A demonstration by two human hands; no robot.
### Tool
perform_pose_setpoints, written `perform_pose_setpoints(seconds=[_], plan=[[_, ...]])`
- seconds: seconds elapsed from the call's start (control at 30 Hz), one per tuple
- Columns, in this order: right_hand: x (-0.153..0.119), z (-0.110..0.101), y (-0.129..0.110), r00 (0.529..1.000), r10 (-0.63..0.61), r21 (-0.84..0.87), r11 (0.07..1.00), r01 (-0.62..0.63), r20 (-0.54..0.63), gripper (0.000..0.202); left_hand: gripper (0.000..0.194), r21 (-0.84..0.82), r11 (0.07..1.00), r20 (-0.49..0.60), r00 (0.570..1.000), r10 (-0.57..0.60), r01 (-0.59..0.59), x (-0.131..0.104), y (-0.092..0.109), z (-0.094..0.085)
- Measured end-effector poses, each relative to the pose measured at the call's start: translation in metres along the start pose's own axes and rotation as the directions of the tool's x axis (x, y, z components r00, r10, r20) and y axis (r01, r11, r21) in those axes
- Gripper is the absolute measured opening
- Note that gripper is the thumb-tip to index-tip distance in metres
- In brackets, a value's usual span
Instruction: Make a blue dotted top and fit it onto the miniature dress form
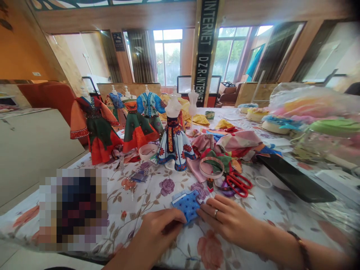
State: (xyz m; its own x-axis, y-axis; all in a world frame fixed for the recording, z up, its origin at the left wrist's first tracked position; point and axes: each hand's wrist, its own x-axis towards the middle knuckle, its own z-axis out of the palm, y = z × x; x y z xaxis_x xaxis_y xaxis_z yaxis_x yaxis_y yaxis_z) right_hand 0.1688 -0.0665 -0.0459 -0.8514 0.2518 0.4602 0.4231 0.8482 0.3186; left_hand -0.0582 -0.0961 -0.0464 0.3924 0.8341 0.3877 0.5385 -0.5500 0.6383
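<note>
A small piece of blue patterned fabric lies on the flowered tablecloth in front of me, with a white strip along its upper left edge. My left hand is closed on its lower left edge, thumb and fingers pinched together. From the other side, my right hand, with a ring on one finger, grips the right edge between thumb and fingertips. Just beyond my right hand lie red-handled scissors and a roll of clear tape. Parts of the fabric are hidden under my fingers.
A small dress form in a white and red floral skirt stands ahead, with several dressed forms, one in an orange and green dress, behind left. Crumpled cloth, a black phone and a green-lidded jar lie right. A blurred patch covers the left.
</note>
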Motion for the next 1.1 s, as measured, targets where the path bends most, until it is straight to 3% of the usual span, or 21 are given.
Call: perform_pose_setpoints(seconds=[0.27, 0.87, 1.1], plan=[[-0.0037, 0.0065, -0.0044, 1.0, -0.007, -0.024, 1.0, 0.008, 0.023, 0.022, 0.019, 0.006, 1.0, 0.001, 1.0, 0.007, -0.007, -0.0008, -0.0016, -0.0001], [-0.0055, 0.0079, -0.0067, 0.998, -0.021, -0.025, 0.999, 0.023, 0.052, 0.024, 0.023, -0.006, 1.0, 0.076, 0.997, 0.028, -0.027, -0.0031, -0.0041, -0.001], [-0.007, 0.0079, -0.0081, 0.997, -0.04, -0.032, 0.999, 0.042, 0.067, 0.021, 0.022, 0.04, 0.995, 0.106, 0.991, 0.086, -0.09, -0.0014, -0.0051, -0.0012]])
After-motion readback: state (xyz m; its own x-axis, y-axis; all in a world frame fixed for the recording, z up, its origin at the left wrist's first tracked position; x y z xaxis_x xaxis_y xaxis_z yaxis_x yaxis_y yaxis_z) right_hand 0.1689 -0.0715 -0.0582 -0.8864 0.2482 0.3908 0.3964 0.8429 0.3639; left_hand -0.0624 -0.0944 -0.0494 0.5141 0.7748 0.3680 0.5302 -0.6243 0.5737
